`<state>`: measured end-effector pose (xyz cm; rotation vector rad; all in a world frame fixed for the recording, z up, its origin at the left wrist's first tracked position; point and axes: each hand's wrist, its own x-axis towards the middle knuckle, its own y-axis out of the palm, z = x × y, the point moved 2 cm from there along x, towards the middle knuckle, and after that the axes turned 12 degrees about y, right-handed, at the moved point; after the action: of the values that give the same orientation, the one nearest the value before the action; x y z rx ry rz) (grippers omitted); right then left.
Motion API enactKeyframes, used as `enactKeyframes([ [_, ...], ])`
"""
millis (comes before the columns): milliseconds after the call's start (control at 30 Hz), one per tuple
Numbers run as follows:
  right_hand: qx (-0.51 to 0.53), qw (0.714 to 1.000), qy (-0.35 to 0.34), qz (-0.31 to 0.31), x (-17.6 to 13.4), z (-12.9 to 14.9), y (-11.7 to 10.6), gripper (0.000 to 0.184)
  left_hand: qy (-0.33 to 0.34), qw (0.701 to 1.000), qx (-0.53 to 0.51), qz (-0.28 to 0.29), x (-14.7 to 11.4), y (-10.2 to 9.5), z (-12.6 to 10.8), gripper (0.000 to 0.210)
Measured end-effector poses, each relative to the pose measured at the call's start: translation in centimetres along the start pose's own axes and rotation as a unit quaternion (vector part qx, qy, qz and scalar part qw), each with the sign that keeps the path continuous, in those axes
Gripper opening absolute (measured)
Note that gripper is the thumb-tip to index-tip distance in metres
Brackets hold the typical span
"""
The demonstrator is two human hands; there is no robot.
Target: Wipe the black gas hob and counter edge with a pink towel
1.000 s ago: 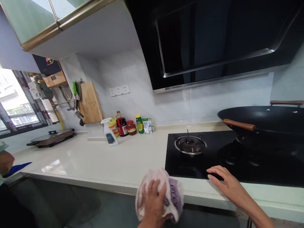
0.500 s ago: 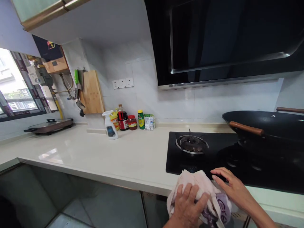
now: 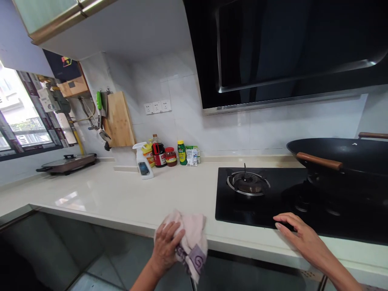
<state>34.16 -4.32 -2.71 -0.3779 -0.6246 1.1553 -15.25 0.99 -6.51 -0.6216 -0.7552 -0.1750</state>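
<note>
Left hand (image 3: 165,246): fingers closed around 1 pink cloth (image 3: 190,238) with purple print, pressed on the front edge of the cream countertop (image 3: 121,198); a corner hangs over the edge.
Right hand (image 3: 303,238): flat, fingers spread, holding nothing, fingertips on the front edge of the black hob (image 3: 273,206).
Hob: 1 bare burner (image 3: 247,182); 1 black wok (image 3: 342,155), 2 wooden handles, contents not discernible.
Back wall: 1 spray bottle (image 3: 143,161), a cluster of sauce bottles and jars (image 3: 165,153), 1 cutting board (image 3: 119,119).
</note>
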Motion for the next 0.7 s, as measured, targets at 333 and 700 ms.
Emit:
enactKeyframes([
  [333,-0.006,1.0,-0.019,0.0,-0.2,0.3,0.1,0.038,-0.318,0.945,-0.01,0.079,-5.9,-1.3,6.4,0.045],
  [700,-0.016,1.0,-0.027,0.0,-0.2,0.6,0.3,0.037,-0.493,0.799,0.012,0.344,0.3,-3.4,14.6,0.038],
])
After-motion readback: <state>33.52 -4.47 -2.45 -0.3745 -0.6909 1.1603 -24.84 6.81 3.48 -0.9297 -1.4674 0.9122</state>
